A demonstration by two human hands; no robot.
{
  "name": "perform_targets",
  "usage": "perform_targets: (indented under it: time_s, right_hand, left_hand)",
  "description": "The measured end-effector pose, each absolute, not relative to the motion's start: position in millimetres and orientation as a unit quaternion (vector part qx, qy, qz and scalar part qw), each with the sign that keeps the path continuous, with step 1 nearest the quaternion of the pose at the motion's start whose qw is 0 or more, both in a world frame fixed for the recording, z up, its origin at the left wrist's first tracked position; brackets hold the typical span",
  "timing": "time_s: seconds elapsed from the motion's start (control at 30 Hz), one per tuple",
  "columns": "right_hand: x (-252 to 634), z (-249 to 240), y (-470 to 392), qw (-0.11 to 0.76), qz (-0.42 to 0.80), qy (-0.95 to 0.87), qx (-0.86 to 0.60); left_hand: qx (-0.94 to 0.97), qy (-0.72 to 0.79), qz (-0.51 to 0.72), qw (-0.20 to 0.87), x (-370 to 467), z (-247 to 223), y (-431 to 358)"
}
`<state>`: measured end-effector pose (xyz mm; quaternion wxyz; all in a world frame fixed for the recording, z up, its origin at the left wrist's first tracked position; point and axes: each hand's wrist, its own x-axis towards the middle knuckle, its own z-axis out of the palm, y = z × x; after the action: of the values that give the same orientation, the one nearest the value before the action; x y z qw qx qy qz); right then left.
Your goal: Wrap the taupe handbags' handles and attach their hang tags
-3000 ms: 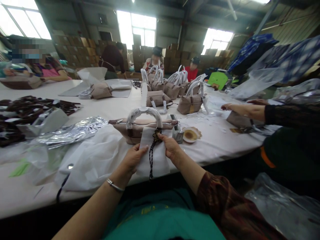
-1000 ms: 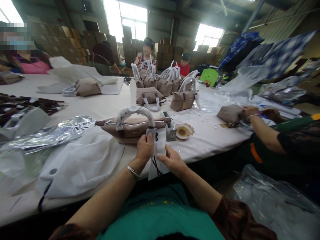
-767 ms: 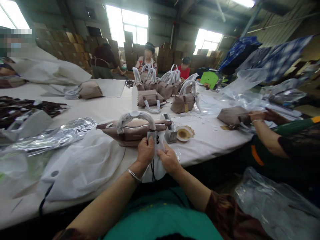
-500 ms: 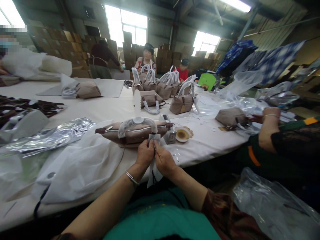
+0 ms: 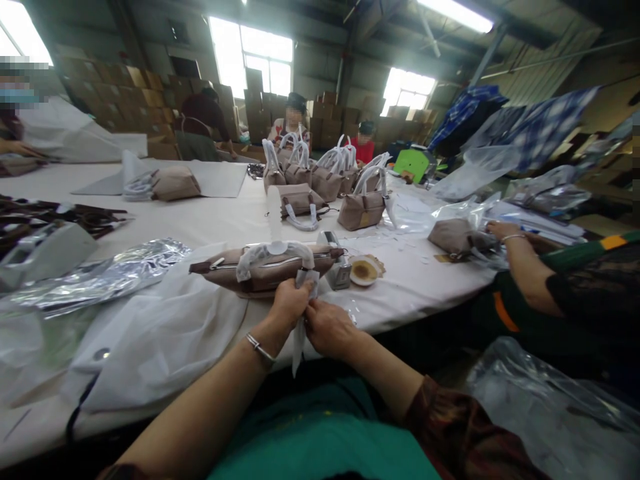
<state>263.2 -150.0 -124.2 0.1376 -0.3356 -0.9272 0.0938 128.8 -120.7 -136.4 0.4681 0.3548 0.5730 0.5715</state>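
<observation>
A taupe handbag [image 5: 265, 272] lies at the near table edge, its zipper along the top and its handle [image 5: 260, 255] wrapped in white film. From the handle's right end hangs a strip of thin white wrapping [image 5: 299, 343]. My left hand [image 5: 290, 303] is closed on the upper part of this strip, just below the handle. Just beneath it, my right hand [image 5: 327, 325] pinches the strip, fingers curled together. The part between my fingers is hidden. A small grey box-shaped object [image 5: 341, 275] stands right of the bag, beside a round dish [image 5: 365, 270] with brown content.
Several wrapped-handle handbags [image 5: 325, 181] stand across the table [image 5: 220, 217]. White cloth [image 5: 165, 340] and silvery film [image 5: 115, 270] lie to the left. At right, a co-worker's hand [image 5: 505, 230] is near another bag [image 5: 455, 237]. Clear plastic [image 5: 540, 400] lies low at right.
My right hand has slid slightly down along the white strip, below my left hand. The co-worker's arm at right has shifted left and the hand sits closer to the bag there.
</observation>
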Motion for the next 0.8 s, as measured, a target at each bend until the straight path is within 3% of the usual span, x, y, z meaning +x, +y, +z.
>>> perform_targets:
  time_s: [0.1, 0.17, 0.23, 0.37, 0.47, 0.63, 0.8]
  right_hand:
    - [283, -123, -141, 0.265, 0.245, -0.894, -0.265]
    - [289, -125, -126, 0.375, 0.331, -0.806, -0.316]
    - [286, -127, -108, 0.43, 0.387, -0.71, -0.401]
    - [259, -127, -81, 0.385, 0.521, -0.619, -0.445]
    - [239, -125, -75, 0.407, 0.588, -0.556, -0.424]
    - [222, -130, -71, 0.458, 0.619, -0.482, -0.417]
    - [222, -131, -60, 0.413, 0.602, -0.536, -0.425]
  left_hand:
    - [0.368, 0.577, 0.561, 0.466, 124, -133, -122]
    - [0.359, 0.56, 0.558, 0.496, 124, -128, -124]
    - [0.34, 0.537, 0.555, 0.537, 126, -123, -126]
    - [0.326, 0.516, 0.546, 0.574, 127, -116, -128]
    - [0.356, 0.513, 0.524, 0.579, 121, -118, -130]
    - [0.339, 0.515, 0.548, 0.566, 115, -132, -135]
    - [0.308, 0.522, 0.602, 0.519, 112, -138, -126]
